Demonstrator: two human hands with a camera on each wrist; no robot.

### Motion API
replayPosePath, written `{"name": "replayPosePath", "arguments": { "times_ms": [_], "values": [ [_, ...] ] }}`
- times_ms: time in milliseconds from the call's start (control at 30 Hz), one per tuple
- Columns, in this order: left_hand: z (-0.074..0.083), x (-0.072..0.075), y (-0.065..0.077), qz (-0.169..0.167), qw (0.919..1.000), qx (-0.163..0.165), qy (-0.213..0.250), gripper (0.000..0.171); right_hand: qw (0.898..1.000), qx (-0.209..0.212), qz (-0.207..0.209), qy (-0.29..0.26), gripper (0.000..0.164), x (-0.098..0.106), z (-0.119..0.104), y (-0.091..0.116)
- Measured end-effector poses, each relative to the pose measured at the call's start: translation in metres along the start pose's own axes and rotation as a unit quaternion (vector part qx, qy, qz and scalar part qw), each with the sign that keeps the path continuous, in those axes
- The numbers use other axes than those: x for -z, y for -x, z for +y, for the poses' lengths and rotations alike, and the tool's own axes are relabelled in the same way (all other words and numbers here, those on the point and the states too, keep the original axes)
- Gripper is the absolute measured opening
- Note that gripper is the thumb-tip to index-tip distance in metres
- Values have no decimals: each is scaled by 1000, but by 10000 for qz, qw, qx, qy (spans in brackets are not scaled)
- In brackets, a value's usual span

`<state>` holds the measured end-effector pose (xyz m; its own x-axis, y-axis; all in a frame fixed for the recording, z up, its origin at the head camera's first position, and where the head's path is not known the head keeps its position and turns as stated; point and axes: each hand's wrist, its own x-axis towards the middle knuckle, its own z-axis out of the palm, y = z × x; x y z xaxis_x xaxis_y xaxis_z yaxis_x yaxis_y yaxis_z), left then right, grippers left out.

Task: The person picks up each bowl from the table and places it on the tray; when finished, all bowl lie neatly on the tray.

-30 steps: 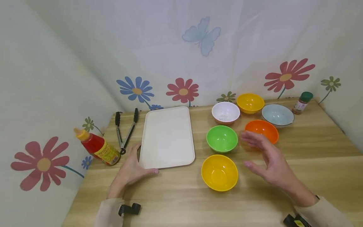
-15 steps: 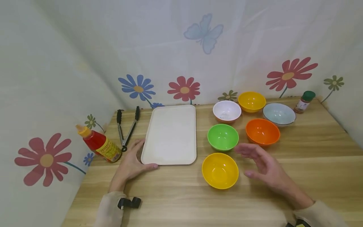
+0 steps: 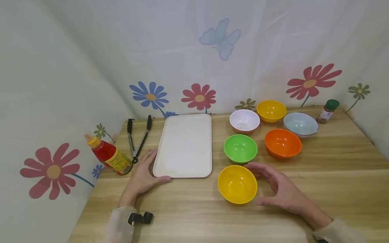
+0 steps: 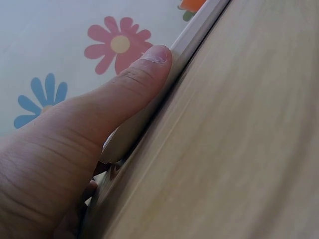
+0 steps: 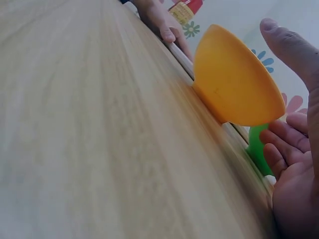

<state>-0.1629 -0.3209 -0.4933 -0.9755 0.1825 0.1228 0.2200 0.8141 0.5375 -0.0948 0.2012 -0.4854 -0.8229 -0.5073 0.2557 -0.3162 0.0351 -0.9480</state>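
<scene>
My left hand [image 3: 144, 177] rests at the near left corner of a white rectangular tray [image 3: 183, 148]. Its thumb [image 4: 134, 79] lies straight along the tray's near edge in the left wrist view, while the other fingers extend by the left side. Right of the tray, a yellow bowl [image 3: 237, 185] stands upright on the table. My right hand [image 3: 282, 190] is just right of this bowl, with thumb and fingers spread apart and nothing held. In the right wrist view the bowl [image 5: 234, 79] appears in front of that hand; whether the fingertips touch it, I cannot tell.
A green bowl [image 3: 240, 149] stands behind the near yellow one. Further back are orange [image 3: 283, 143], white [image 3: 244, 120], second yellow [image 3: 271, 111] and pale blue [image 3: 301, 124] bowls, plus a spice jar [image 3: 328, 111]. Tongs [image 3: 138, 145] and a red sauce bottle [image 3: 110, 155] are left.
My right hand has moved leftward and nearer, from beside the orange bowl to beside the near yellow bowl. The left hand stays at the tray corner. The head view has shifted slightly.
</scene>
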Motion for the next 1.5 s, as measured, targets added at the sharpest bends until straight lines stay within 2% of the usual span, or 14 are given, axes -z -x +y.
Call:
{"name": "replayPosePath", "arguments": {
  "times_ms": [233, 500, 733, 833, 1000, 1200, 1333, 1500],
  "values": [
    [-1, 0, 1, -49, 10000, 51, -45, 135, 9996, -166, -18, 235, 99, -3, 5, -2],
    [4, 1, 2, -123, 9997, 196, -30, 132, 9941, -481, -47, 969, 105, -9, 5, -11],
    [4, 4, 3, -72, 9998, 200, 65, 130, 9868, -434, -42, 1558, 121, -14, 2, -17],
    [4, 4, 4, -83, 9997, 225, 64, 129, 9842, -471, -10, 1706, 123, -15, 2, -19],
    [7, 2, 2, -103, 9997, 216, 76, 127, 9827, -640, 77, 1735, 116, -14, 0, -16],
    [8, 1, 2, -98, 9997, 207, 129, 127, 9840, -615, 127, 1666, 116, -14, 1, -14],
    [7, 1, 2, -95, 9997, 191, 148, 126, 9880, -631, 107, 1403, 114, -13, 2, -14],
    [8, 1, 2, -94, 9996, 205, 155, 126, 9946, -638, 55, 821, 108, -12, 3, -14]
  ]
}}
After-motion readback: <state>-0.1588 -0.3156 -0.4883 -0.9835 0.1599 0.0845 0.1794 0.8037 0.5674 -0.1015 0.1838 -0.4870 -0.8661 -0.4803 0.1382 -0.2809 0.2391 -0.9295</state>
